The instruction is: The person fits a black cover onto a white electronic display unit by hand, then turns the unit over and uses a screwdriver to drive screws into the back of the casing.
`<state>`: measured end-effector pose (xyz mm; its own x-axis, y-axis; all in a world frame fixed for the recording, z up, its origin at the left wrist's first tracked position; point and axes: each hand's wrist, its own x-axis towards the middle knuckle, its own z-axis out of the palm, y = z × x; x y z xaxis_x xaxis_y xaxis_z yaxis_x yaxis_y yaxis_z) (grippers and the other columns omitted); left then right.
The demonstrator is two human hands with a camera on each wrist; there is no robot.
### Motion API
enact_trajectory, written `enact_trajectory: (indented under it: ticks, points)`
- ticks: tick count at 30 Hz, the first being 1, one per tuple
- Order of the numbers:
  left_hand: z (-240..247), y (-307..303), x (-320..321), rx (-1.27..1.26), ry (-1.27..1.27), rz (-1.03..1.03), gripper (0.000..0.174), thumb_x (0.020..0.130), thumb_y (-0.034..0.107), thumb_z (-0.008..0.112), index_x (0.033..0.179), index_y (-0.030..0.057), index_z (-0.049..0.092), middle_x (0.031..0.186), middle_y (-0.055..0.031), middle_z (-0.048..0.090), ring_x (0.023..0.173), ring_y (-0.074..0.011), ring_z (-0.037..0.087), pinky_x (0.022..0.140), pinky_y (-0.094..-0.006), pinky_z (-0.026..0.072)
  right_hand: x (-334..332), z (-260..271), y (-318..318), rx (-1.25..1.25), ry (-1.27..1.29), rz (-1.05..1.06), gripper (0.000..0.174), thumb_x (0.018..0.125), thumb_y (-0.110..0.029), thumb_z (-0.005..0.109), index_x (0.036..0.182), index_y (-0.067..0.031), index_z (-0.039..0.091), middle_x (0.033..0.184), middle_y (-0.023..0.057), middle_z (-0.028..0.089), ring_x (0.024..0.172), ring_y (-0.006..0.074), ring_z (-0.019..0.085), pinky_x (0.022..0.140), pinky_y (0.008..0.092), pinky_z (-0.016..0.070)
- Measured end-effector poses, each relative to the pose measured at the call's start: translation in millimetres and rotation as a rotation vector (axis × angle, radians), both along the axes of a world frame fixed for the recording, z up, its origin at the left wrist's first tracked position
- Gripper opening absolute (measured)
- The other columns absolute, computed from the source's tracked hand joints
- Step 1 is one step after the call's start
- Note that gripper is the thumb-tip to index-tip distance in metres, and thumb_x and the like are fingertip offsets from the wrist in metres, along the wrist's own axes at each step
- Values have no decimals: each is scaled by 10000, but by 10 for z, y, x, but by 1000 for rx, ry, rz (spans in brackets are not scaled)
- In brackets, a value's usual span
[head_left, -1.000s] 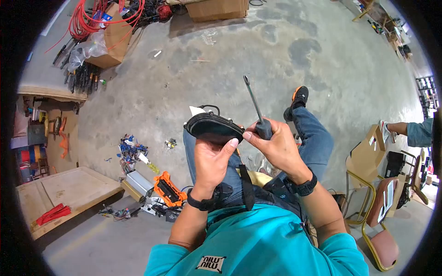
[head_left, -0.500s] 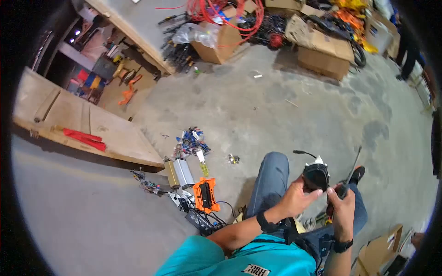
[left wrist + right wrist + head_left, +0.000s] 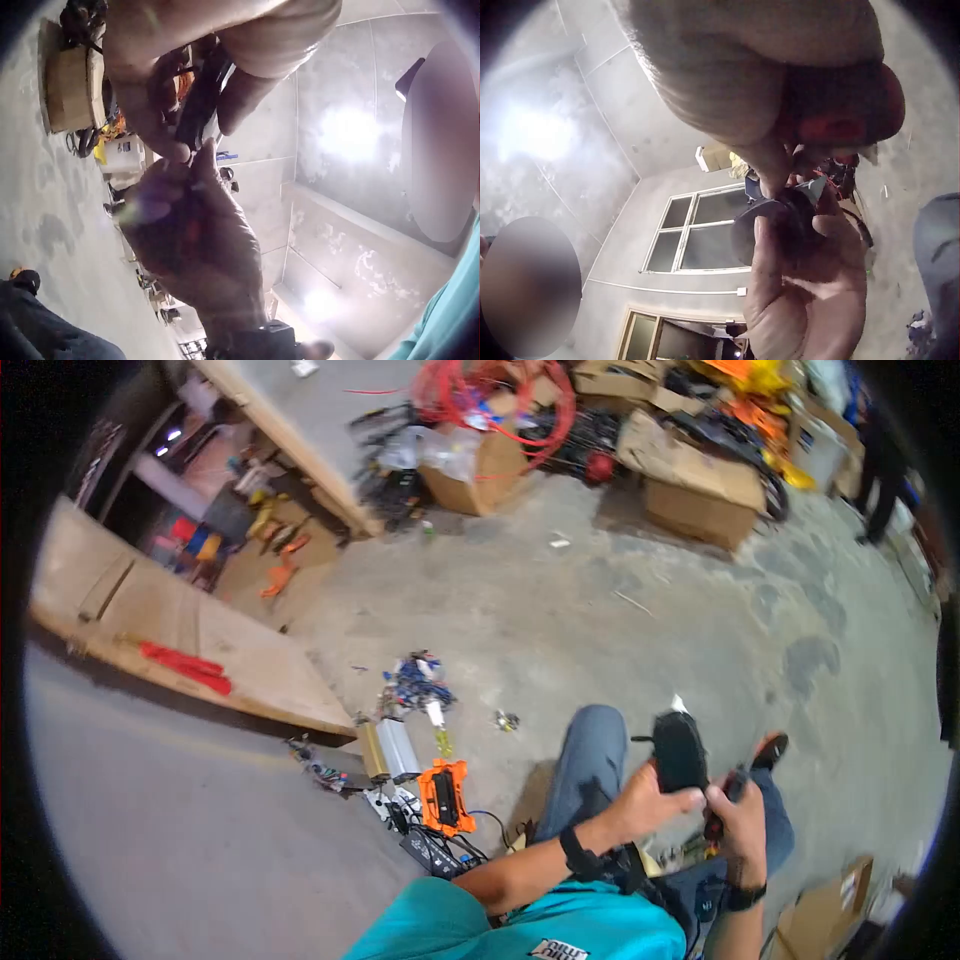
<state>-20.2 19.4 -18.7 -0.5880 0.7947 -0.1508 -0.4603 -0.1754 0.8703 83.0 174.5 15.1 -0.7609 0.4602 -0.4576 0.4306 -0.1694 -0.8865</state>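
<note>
The black case [image 3: 682, 752] is held by the left hand [image 3: 643, 802], and a red and black handle [image 3: 847, 112] is held by the right hand [image 3: 739, 823] close beside. The case could be dropped on the floor [image 3: 520, 630] below the hands if pinched too loosely

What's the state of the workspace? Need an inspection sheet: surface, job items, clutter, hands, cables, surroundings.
Surface: grey concrete floor, with darker stains.
Job's things: black oval part; screwdriver, only its dark and red handle clear.
Clutter: orange-and-black case, silver box and pile of small blue parts on the floor.
Hands: left hand holds the oval part; right hand grips the screwdriver, right beside it.
Cables: dark cord near the orange case; red coil, cable or hose unclear.
Surroundings: cardboard box; another person in dark trousers at the upper right.
</note>
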Motion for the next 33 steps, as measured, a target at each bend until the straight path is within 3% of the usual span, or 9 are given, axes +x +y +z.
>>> enact_trajectory:
  ticks: [4,7,9,15,21,24,27,31,33]
  points:
    - [48,3,45,-82,23,29,160,911,94,676,1050,16,664,943,-6,665,829,-83,600,739,-260,508,36,44,-16,-57,-55,19,261,851,-255,759,813,-61,589,670,-20,549,549,72,504,476,245,397]
    - [125,56,83,-24,-200,83,254,888,-38,637,1136,-3,591,1053,-77,689,962,-154,660,853,-310,543,-10,59,13,-70,-25,57,290,872,-272,754,795,-51,581,658,-8,560,517,55,485,447,244,371]
    - [14,82,85,17,-182,99,336,907,1,634,1214,36,501,1115,-129,671,914,-202,671,758,-342,581,1,-26,19,-194,7,3,277,871,-240,758,793,-45,578,663,4,574,485,54,465,427,236,352]
    - [67,45,89,34,-236,89,351,922,-13,608,1240,53,476,1127,-149,662,1018,-240,671,821,-386,593,50,-71,22,-223,109,-4,259,871,-223,766,827,-52,577,678,-5,583,467,41,444,412,229,345]
    - [4,49,2,-2,-265,134,341,924,-6,607,1234,48,476,1176,-176,634,1105,-305,642,853,-420,599,287,-171,50,-253,163,-106,317,859,-136,712,1116,1,587,917,60,582,802,125,567,669,291,469]
    - [-53,40,-51,-41,-243,202,306,926,-4,608,1210,43,503,1179,-179,635,1135,-314,632,843,-427,607,564,4,143,484,-68,211,483,820,-113,709,1247,31,534,995,143,545,937,238,549,841,342,447]
    - [-125,47,-105,-29,-193,239,294,927,-8,603,1201,37,507,1183,-178,635,1138,-314,632,850,-427,606,689,259,65,524,-43,40,446,795,-74,730,1203,15,573,1002,158,610,917,268,623,846,333,490]
    - [-148,100,-136,-53,-99,340,282,914,-17,618,1172,19,512,1134,-142,665,1032,-227,668,776,-324,582,785,547,8,697,-95,52,368,777,-58,741,1121,11,627,1003,152,665,927,274,667,845,328,510]
    - [-159,105,-153,-66,-47,343,285,912,-20,615,1181,21,530,1128,-139,672,1024,-226,674,774,-309,573,756,627,-31,833,75,66,310,753,-39,752,1047,4,663,992,138,691,941,274,679,842,329,513]
